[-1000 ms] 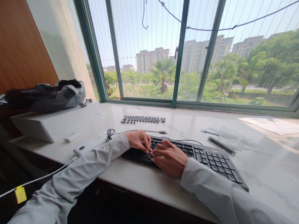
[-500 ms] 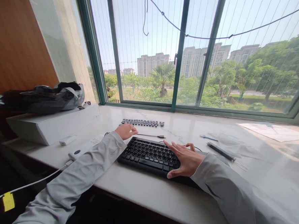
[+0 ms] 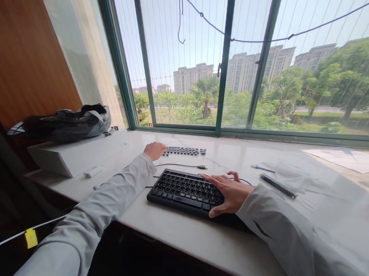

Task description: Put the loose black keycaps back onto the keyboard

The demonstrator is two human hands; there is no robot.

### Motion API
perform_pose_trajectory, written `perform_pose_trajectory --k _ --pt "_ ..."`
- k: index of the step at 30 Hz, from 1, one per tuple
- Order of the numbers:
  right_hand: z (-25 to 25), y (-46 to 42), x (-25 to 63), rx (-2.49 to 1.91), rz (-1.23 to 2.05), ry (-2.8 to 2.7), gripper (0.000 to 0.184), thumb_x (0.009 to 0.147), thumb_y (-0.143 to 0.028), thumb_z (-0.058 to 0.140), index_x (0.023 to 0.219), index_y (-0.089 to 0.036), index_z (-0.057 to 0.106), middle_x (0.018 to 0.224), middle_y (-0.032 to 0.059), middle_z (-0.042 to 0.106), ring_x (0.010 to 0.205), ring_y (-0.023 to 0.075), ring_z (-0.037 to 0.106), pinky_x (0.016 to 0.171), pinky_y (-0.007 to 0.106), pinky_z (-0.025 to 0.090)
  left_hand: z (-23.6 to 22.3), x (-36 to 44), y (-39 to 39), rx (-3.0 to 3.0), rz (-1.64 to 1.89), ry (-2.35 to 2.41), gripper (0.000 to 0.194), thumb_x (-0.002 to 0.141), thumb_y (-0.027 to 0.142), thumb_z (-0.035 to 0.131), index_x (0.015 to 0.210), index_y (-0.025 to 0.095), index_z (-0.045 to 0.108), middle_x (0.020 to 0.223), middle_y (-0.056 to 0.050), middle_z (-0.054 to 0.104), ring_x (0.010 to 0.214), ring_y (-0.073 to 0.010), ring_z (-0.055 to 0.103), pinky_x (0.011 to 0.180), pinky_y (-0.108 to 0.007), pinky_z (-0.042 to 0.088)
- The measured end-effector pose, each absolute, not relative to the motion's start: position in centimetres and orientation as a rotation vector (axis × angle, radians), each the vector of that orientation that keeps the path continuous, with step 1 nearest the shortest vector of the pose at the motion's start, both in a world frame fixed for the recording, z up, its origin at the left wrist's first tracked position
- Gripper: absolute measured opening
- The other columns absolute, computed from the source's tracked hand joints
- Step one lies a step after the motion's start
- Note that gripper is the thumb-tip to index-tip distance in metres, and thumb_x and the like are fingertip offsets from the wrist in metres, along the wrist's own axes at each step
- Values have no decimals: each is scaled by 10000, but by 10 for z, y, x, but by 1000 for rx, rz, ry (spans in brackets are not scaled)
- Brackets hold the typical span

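Observation:
A black keyboard (image 3: 184,192) lies on the pale countertop; most of its upper rows are bare of caps, while caps show along the lower rows. Spread over its right side is my right hand (image 3: 231,194), open, with the thumb at the front edge. Farther back, loose dark keycaps (image 3: 188,150) lie in rows. My left hand (image 3: 154,150) is at the left end of those rows, its fingers drawn together with the tips against the caps. Whether a keycap is between the fingertips is hidden. A cable with a USB plug (image 3: 202,167) runs behind the keyboard.
A white box (image 3: 77,152) with a dark bag (image 3: 69,120) on top stands at the left, near a small white object (image 3: 93,171). To the right lie a blue tool (image 3: 264,168), a dark slim bundle (image 3: 278,185), clear plastic (image 3: 290,173) and paper (image 3: 342,159). Windows rise behind.
My left hand has moved away from me, from beside the cable to the left end of the keycap rows. My right hand stays on the keyboard. The view has turned slightly.

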State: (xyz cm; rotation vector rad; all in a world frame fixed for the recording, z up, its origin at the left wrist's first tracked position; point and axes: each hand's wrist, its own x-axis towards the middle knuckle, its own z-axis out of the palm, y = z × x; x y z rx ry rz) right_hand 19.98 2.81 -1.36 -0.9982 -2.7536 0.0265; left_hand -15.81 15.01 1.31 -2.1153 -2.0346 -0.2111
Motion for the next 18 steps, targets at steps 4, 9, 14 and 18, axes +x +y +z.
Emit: perform_pose_trajectory --k 4,9,14,18 --pt "-4 25 197 -916 -64 -2713 682 868 -687 404 1433 -306 383 1317 104 576 1195 280 501 1020 532 211 15 -157 178 -2150 -49 -2013 342 805 400 595 1097 257 701 1196 -94 633 1036 -257 597 893 -321 432" --pt "-3 21 188 -869 -235 -2593 464 962 -521 381 1358 -304 488 1201 70 636 1050 206 562 963 445 222 8 -153 195 -2178 64 -1968 324 762 348 653 1058 233 716 1196 -108 612 1020 -248 595 889 -305 434" --pt "-8 22 184 -828 -238 -2601 405 962 -475 419 1272 -265 573 1110 64 656 985 195 556 955 429 185 7 -149 194 -2220 37 -1913 239 763 314 653 967 222 737 1138 -94 638 992 -236 609 894 -305 431" --pt "-12 21 183 -790 -250 -2593 394 968 -463 410 1255 -260 587 1095 69 658 977 198 552 946 428 195 21 -140 174 -2330 -80 -1789 280 807 366 607 1041 260 718 1158 -37 658 1048 -216 596 935 -284 417"
